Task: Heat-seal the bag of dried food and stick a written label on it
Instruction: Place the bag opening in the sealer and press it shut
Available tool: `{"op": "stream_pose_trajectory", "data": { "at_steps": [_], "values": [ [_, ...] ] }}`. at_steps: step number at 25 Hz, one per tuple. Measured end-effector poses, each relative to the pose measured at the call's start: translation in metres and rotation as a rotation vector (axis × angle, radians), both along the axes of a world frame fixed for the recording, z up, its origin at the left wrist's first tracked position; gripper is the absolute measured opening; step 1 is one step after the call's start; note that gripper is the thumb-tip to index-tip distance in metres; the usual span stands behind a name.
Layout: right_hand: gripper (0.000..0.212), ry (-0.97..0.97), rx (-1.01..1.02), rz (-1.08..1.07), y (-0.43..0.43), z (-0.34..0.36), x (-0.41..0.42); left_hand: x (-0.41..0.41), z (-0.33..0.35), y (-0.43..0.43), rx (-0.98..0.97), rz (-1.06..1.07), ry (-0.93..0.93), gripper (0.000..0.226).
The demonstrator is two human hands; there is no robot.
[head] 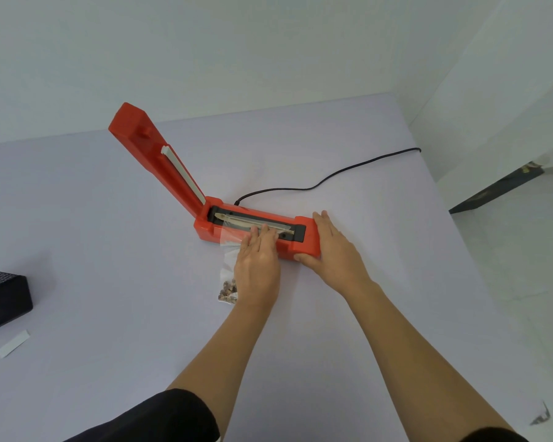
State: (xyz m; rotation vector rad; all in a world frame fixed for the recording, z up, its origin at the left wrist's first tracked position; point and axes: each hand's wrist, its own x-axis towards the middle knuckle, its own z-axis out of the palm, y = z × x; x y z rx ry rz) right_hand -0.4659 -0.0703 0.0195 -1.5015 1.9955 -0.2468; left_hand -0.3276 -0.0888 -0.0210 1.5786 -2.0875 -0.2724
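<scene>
A red heat sealer (205, 229) stands mid-table with its lid arm (160, 157) raised up and to the left. A clear plastic bag (230, 250) with brown dried food (228, 291) at its bottom lies with its mouth across the sealer's heating strip. My left hand (257, 269) lies flat on the bag, fingers reaching onto the strip. My right hand (331, 247) rests over the right end of the sealer's base, thumb against its front face. A white label strip (13, 343) lies at the table's left.
The sealer's black power cord (326, 180) runs back and right off the pale table (109, 250). A black box (4, 298) sits at the left edge, just above the label strip. White walls stand behind and to the right.
</scene>
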Motion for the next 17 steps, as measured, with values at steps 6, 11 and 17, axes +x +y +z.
{"op": "stream_pose_trajectory", "data": {
  "at_steps": [6,11,17],
  "values": [
    [0.089,-0.004,0.004,-0.01,0.0,-0.001,0.0,0.001,0.006,0.0,0.033,0.034,0.036,0.017],
    [0.089,0.001,0.003,0.0,0.0,-0.001,0.0,0.002,0.007,0.001,0.042,0.01,0.065,0.023],
    [0.088,0.0,0.014,0.003,0.0,-0.001,0.002,-0.001,0.017,0.003,0.139,0.108,0.149,0.026]
  ]
}}
